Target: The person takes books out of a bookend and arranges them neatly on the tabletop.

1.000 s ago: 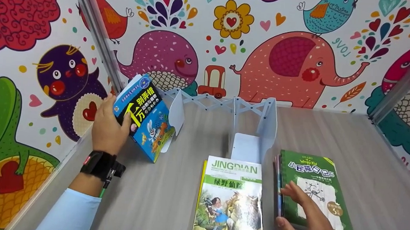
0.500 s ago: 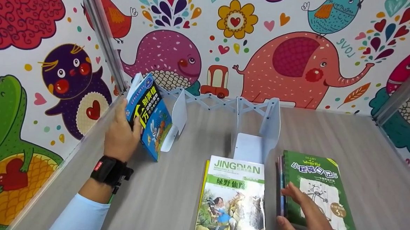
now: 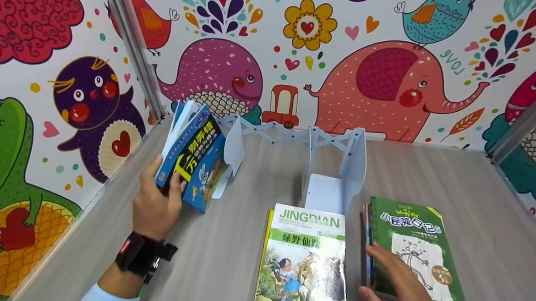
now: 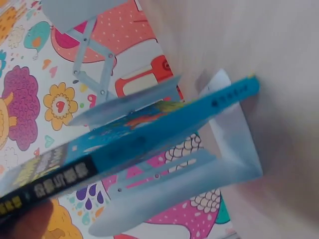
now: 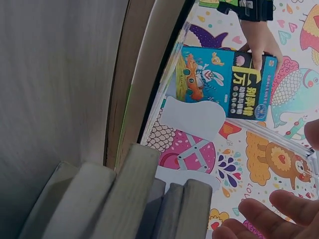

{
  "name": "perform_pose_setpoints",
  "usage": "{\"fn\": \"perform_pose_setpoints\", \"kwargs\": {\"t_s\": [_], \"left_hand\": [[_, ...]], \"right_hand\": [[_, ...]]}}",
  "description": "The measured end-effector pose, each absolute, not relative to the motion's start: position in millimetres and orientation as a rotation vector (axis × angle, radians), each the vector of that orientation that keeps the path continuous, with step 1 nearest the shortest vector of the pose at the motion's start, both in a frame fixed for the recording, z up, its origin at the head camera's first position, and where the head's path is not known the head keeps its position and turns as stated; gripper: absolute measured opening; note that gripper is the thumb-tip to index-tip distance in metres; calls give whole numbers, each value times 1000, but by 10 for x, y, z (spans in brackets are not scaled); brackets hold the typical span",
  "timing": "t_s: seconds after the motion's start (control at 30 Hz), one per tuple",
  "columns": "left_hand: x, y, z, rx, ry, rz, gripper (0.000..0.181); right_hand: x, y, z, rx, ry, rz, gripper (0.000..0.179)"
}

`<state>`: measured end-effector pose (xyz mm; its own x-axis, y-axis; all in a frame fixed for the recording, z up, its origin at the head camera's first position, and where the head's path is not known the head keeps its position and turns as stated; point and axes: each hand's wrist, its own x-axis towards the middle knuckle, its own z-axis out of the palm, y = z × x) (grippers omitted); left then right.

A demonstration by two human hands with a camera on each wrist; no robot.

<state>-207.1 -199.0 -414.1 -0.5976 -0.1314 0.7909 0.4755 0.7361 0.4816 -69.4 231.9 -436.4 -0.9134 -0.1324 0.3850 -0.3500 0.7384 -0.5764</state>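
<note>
In the head view, my left hand grips a blue paperback book by its spine side, thumb across the front cover. The book leans, with its lower end beside the left upright plate of a light-blue expanding book rack. From the left wrist, the book's spine runs between two of the rack's plates, its lower end over the rack's base. My right hand lies over a stack topped by a green book, fingertips at its left edge. In the right wrist view its fingers are spread and relaxed.
A stack topped by a white and green picture-cover book lies in front, between the hands. Behind it are the rack's right upright plate and crossed lattice bars. Cartoon-printed walls enclose the table's back and sides.
My left hand has slid down toward the book's near lower part. The book's top has swung a little rightward and its pages fan apart. The right hand has barely shifted.
</note>
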Motion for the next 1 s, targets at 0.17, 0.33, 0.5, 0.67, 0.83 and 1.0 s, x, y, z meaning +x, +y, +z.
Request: {"fn": "perform_pose_setpoints", "kwargs": {"t_s": [0.17, 0.33, 0.5, 0.67, 0.83, 1.0], "left_hand": [[-1716, -1935, -4050, -296, -2046, -862, 51], [-1309, -1817, -3773, -297, -2142, -813, 49], [-1028, -1723, -3563, -378, -2165, -870, 51], [-882, -1644, -3442, -569, -2134, -1069, 62], [-895, -1535, -3340, -791, -2020, -1440, 61], [-969, -1367, -3343, -1133, -1844, -1712, 52]], "right_hand": [[-694, 2301, -4336, 322, -2654, 1003, 67], [-699, 2312, -4329, 303, -2676, 1025, 64], [-686, 2326, -4350, 362, -2679, 970, 68], [-672, 2298, -4368, 435, -2673, 883, 71], [-667, 2228, -4383, 541, -2650, 931, 73], [-684, 2145, -4341, 813, -2711, 1453, 73]]}}
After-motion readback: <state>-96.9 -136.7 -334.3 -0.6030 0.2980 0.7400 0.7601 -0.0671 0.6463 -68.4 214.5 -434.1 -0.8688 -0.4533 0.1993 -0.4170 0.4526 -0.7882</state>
